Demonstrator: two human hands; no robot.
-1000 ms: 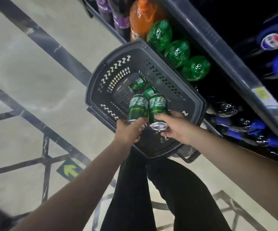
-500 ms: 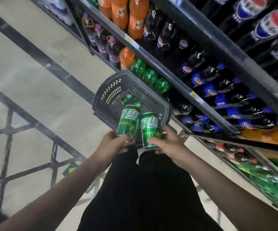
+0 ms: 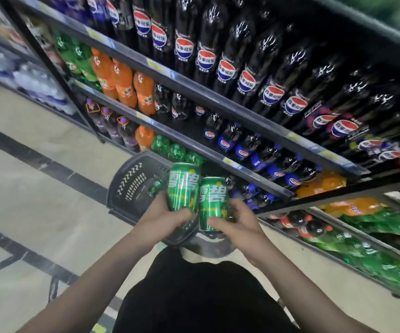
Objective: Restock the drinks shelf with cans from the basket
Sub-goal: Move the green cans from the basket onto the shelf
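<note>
Gripping one green aluminium drink can (image 3: pixel 182 187) each, the left hand (image 3: pixel 163 218) and right hand (image 3: pixel 236 224) risk clashing cans; dark plastic basket (image 3: pixel 131 183) lies at ten o'clock.

Two green cans (image 3: pixel 195 195) — upright, above basket (image 3: pixel 131 186)

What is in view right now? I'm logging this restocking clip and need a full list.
green cans: two held, one per hand, above the basket; at least one more inside it
basket: one, dark grey, on the floor by the shelves
cola bottles: many, dark, upper shelves
orange soda bottles: several, orange, middle shelf
green bottles: several, lowest shelf behind basket
floor: beige, dark stripes
hands: left hand and right hand, each gripping a can
</note>
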